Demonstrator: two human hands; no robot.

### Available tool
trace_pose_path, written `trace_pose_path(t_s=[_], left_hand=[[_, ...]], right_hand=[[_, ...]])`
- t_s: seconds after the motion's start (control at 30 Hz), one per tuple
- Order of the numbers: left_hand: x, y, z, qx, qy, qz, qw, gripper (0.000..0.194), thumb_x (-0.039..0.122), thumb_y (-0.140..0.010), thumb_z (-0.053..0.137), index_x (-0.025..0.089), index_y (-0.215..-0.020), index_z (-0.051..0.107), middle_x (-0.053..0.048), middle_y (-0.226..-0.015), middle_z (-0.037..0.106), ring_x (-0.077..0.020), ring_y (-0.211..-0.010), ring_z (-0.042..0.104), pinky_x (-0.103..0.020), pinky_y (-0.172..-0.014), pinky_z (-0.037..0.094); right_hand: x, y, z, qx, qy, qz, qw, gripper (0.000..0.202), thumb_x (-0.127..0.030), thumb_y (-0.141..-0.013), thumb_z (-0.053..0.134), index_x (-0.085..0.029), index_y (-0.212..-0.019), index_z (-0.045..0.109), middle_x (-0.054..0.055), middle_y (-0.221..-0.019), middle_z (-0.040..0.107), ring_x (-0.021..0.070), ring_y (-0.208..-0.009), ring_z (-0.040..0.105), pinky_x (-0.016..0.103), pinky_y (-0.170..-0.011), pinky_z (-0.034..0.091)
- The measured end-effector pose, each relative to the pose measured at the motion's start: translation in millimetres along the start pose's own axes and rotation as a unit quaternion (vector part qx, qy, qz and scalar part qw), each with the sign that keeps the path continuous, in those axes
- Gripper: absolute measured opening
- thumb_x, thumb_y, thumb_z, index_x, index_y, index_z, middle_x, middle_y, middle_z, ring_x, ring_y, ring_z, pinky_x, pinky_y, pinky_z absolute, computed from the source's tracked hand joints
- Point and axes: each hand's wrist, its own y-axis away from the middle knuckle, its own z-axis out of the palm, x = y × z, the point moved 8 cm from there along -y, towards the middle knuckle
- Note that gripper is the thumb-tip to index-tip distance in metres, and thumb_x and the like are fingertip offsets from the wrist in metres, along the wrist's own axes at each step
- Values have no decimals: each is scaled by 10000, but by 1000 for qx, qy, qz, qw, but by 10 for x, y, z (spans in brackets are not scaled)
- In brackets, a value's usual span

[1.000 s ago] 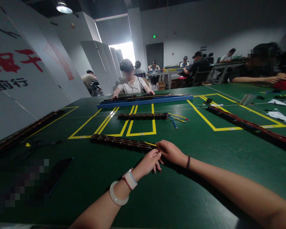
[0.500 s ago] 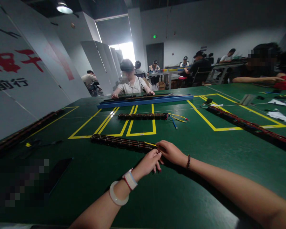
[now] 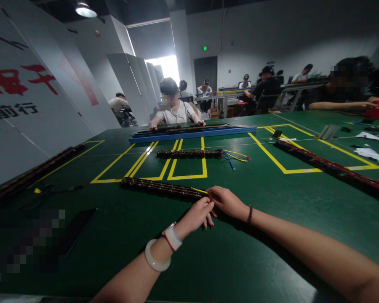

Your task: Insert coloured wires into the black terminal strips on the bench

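A long black strip [image 3: 161,188] with thin copper-coloured lines along its top lies slantwise on the green table [image 3: 249,261]. My right hand [image 3: 226,203] is closed at its near right end, where a yellow wire [image 3: 199,190] runs in under the fingers. My left hand [image 3: 199,212], wearing a woven band and a pale bangle, meets it there with thumb and forefinger pinched and the other fingers hanging loosely. Whatever sits between the fingertips is hidden. Behind lies a shorter black strip [image 3: 189,154] with loose yellow and blue leads [image 3: 230,161] ending in ring terminals.
Yellow tape [image 3: 284,171] marks rectangles on the table. A blue channel [image 3: 192,135] lies across the far side, in front of a seated person [image 3: 175,107]. More dark strips lie right [image 3: 331,166] and left [image 3: 34,168]. A dark flat object [image 3: 78,231] is near left.
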Motion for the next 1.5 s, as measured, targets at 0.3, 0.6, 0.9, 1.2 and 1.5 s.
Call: trace_pose_path(t_s=[0.3, 0.6, 0.9, 1.2, 1.5], left_hand=[[-7, -6, 0, 1, 5, -2, 1000, 334, 489, -831, 414, 159, -880, 400, -21, -767, 569, -71, -451, 556, -140, -325, 306], [5, -2, 1, 0, -4, 2, 1000, 333, 487, -832, 417, 158, -877, 399, -19, -771, 559, -71, -460, 558, -138, -324, 303], [17, 7, -2, -1, -13, 2, 1000, 330, 483, -838, 408, 156, -885, 401, -22, -777, 564, -75, -461, 561, -145, -329, 314], [28, 18, 6, -3, -19, 2, 1000, 328, 485, -839, 399, 159, -882, 394, -19, -778, 555, -64, -458, 549, -137, -333, 321], [13, 2, 5, -7, -22, 9, 1000, 326, 479, -844, 397, 157, -893, 396, -21, -789, 550, -67, -465, 554, -135, -329, 320]], right_hand=[[24, -4, 20, -7, -6, 22, 1000, 214, -190, -860, 476, -159, -1032, 601, 71, -947, 640, 163, -851, 588, 252, -733, 440], [16, 0, 22, -13, -1, 25, 1000, 223, -200, -867, 464, -162, -1049, 588, 71, -929, 647, 160, -836, 594, 239, -711, 430], [16, 0, 24, -18, 6, 32, 999, 227, -187, -864, 465, -164, -1059, 581, 68, -928, 645, 157, -838, 591, 234, -709, 420], [0, 2, 17, -16, 5, 32, 999, 215, -180, -863, 467, -159, -1043, 582, 69, -924, 643, 156, -835, 587, 234, -708, 418], [-4, -2, 20, -19, 0, 32, 999, 219, -179, -862, 467, -155, -1049, 579, 71, -921, 643, 154, -844, 587, 232, -713, 415]])
